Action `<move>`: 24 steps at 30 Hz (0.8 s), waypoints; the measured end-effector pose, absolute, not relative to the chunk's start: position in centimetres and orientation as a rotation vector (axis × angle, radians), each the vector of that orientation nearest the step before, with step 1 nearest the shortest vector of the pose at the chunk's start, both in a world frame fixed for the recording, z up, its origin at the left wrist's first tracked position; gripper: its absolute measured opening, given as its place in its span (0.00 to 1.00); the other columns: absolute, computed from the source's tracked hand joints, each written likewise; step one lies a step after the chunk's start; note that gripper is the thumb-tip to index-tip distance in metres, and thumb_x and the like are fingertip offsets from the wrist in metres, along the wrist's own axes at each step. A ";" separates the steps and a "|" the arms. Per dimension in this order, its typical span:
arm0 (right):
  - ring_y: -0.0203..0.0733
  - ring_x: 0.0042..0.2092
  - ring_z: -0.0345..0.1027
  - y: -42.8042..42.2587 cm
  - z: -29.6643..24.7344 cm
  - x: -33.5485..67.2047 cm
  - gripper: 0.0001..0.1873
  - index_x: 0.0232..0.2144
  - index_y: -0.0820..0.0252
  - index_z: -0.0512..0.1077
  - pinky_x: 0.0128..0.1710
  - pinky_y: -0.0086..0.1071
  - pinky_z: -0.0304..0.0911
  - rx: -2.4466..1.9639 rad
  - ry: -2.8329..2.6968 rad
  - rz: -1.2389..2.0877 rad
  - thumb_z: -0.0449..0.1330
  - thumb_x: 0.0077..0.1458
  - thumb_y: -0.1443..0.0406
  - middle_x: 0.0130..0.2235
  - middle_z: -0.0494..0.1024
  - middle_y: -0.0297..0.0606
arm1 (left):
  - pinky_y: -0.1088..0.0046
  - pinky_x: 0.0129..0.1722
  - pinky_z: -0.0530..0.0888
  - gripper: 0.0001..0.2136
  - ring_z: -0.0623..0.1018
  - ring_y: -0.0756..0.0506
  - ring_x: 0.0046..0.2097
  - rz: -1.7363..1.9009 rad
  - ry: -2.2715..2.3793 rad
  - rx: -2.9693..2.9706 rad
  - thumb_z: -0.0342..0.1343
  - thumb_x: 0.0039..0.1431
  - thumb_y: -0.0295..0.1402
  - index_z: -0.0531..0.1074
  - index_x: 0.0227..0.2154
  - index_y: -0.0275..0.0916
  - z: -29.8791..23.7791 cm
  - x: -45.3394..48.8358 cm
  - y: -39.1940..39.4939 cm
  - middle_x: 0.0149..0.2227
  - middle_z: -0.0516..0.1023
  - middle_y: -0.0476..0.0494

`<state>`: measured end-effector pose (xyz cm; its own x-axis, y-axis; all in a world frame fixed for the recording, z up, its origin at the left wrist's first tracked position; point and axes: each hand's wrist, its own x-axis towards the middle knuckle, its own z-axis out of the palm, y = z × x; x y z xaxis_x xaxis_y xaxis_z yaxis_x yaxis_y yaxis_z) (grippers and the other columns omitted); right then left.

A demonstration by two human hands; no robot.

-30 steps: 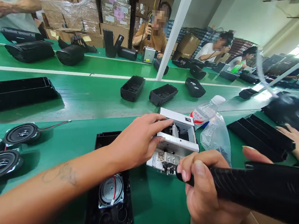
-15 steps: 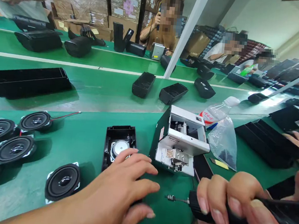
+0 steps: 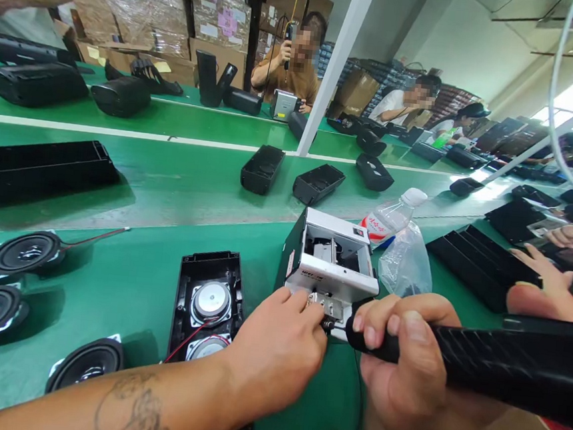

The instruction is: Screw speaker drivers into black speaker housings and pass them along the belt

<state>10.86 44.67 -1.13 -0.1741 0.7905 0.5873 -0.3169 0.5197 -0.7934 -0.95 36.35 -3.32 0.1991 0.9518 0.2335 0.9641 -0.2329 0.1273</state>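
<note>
Here, both hands meet at the screw feeder [image 3: 339, 270]

Closest to me, in front of the feeder, I have the right hand [image 3: 411, 360] wrapped around a black electric screwdriver [image 3: 519, 362], its working end at the feeder's metal front block [image 3: 327, 305]. The left hand [image 3: 279, 348] is curled against that same block; I can't tell whether its fingertips pinch anything. Left of the feeder lies a black speaker housing [image 3: 178, 316] with two mounted speakers [image 3: 211, 299], and farther left, loose speakers [image 3: 30, 253]. Right of the feeder sit a clear plastic bag [image 3: 407, 262] and a water bottle [image 3: 389, 218]; beyond it, two open black housings [image 3: 261, 171].
</note>
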 end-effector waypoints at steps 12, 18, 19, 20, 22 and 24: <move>0.37 0.23 0.65 45.7 -1.1 10.5 0.27 0.64 0.50 0.58 0.27 0.37 0.68 -0.245 -1.447 1.095 0.63 0.70 0.71 0.30 0.73 0.21 | 0.59 0.36 0.71 0.08 0.78 0.40 0.41 -0.562 -1.860 -2.391 0.57 0.74 0.25 0.79 0.37 0.37 -4.7 -1.4 36.7 0.39 0.81 0.42; 0.36 0.24 0.66 46.0 -1.2 10.8 0.27 0.64 0.47 0.60 0.25 0.35 0.68 -0.199 -1.477 1.145 0.63 0.71 0.71 0.30 0.72 0.21 | 0.74 0.41 0.78 0.08 0.81 0.49 0.41 -1.204 -2.048 -2.188 0.60 0.70 0.20 0.77 0.38 0.40 -2.4 -4.7 35.4 0.39 0.81 0.50; 0.36 0.23 0.66 46.0 -1.2 10.9 0.26 0.64 0.46 0.60 0.24 0.34 0.68 -0.198 -1.471 1.153 0.63 0.71 0.71 0.30 0.72 0.21 | 0.75 0.42 0.77 0.08 0.82 0.50 0.41 -1.351 -2.061 -2.108 0.60 0.70 0.20 0.77 0.38 0.40 -1.7 -5.4 35.3 0.39 0.82 0.50; 0.36 0.23 0.65 46.1 -1.2 10.9 0.27 0.64 0.46 0.61 0.24 0.34 0.68 -0.205 -1.459 1.157 0.63 0.71 0.71 0.29 0.72 0.20 | 0.75 0.42 0.77 0.08 0.82 0.50 0.41 -1.461 -2.070 -2.028 0.59 0.71 0.21 0.77 0.38 0.41 -1.0 -6.1 35.2 0.39 0.83 0.51; 0.36 0.23 0.65 46.1 -1.1 11.0 0.27 0.64 0.47 0.60 0.25 0.35 0.69 -0.236 -1.426 1.160 0.64 0.69 0.70 0.29 0.72 0.20 | 0.74 0.41 0.76 0.07 0.83 0.50 0.40 -1.524 -2.072 -1.920 0.59 0.71 0.23 0.78 0.39 0.41 0.4 -7.0 35.4 0.38 0.85 0.52; 0.37 0.23 0.65 46.1 -1.0 11.1 0.29 0.65 0.47 0.59 0.25 0.35 0.68 -0.263 -1.413 1.165 0.64 0.68 0.70 0.28 0.72 0.21 | 0.74 0.41 0.75 0.07 0.83 0.49 0.39 -1.499 -2.048 -1.859 0.59 0.71 0.23 0.78 0.39 0.41 1.5 -7.5 36.1 0.38 0.86 0.53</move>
<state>11.06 46.06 -1.03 -0.2496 0.7440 0.6198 -0.4666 0.4684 -0.7502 -7.51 36.07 1.46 -0.3016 0.7712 0.5606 0.7675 -0.1525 0.6226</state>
